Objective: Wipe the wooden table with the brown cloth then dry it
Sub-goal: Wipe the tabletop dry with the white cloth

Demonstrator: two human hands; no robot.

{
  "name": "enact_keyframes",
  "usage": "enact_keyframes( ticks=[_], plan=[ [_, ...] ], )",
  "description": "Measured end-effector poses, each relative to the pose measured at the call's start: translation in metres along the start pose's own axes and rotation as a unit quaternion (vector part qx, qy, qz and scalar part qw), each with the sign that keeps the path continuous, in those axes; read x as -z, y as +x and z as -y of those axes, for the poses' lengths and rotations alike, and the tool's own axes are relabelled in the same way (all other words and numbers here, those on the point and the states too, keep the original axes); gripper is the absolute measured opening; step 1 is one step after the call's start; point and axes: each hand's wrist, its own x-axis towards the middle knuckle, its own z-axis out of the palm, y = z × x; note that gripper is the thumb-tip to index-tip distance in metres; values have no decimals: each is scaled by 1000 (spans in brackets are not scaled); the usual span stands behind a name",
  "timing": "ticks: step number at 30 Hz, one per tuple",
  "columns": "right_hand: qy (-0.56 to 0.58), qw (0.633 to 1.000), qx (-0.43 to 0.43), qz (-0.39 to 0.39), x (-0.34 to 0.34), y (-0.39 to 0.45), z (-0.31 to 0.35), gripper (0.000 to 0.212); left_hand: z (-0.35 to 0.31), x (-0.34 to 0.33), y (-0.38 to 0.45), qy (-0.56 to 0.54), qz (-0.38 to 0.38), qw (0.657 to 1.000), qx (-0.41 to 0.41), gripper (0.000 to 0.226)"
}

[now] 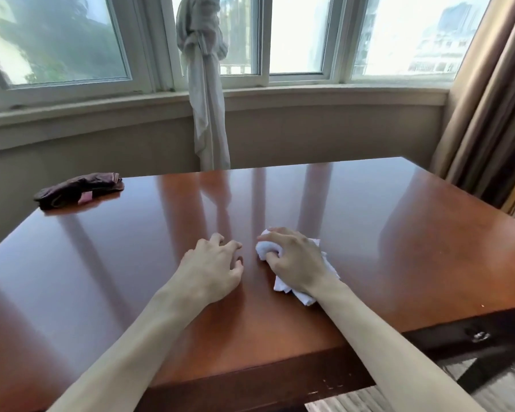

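Brown cloth lies aside, so drying seems underway: right hand grips white cloth, left hand rests loosely curled; sweep onward.

Table in foreground, window behind. Cloth on table's far-left corner, well apart from hands. L hand rests on tabletop near centre; R hand just beside it, atop towel lying on table. Curtain far right, tied drape behind table, centre.
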Motion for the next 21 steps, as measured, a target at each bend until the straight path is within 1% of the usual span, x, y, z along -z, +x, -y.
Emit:
enact_keyframes(
  ticks=[1,3,5,8,11,14,17,19,21],
  plan=[
    [9,1000,3,13,-2,9,-5,25,1,-2,15,13,-11,1000,-1,50],
    [16,1000,-8,13,-2,38,-19,24,6,-7,46,16,-25,1000,1,51],
    [6,1000,-29,-3,-9,74,-34,20,14,-14,78,-6,-45,999,10,52],
    [-9,999,-48,-13,-25,133,-54,24,30,-20,119,-54,-80,995,38,55],
    [-13,997,-73,-29,-33,200,-81,26,42,-24,155,-56,-78,993,67,57],
    [-20,995,-91,-40,-40,271,-110,26,50,-33,172,-52,-66,992,95,61],
    [-27,992,-115,-48,-45,329,-133,32,52,-38,174,-40,-69,992,99,63],
    [-29,991,-123,-42,-48,353,-140,30,53,-36,175,-31,-76,991,104,68],
    [-25,992,-120,-35,-49,356,-141,28,54,-36,176,-30,-74,991,103,69]
  ],
)
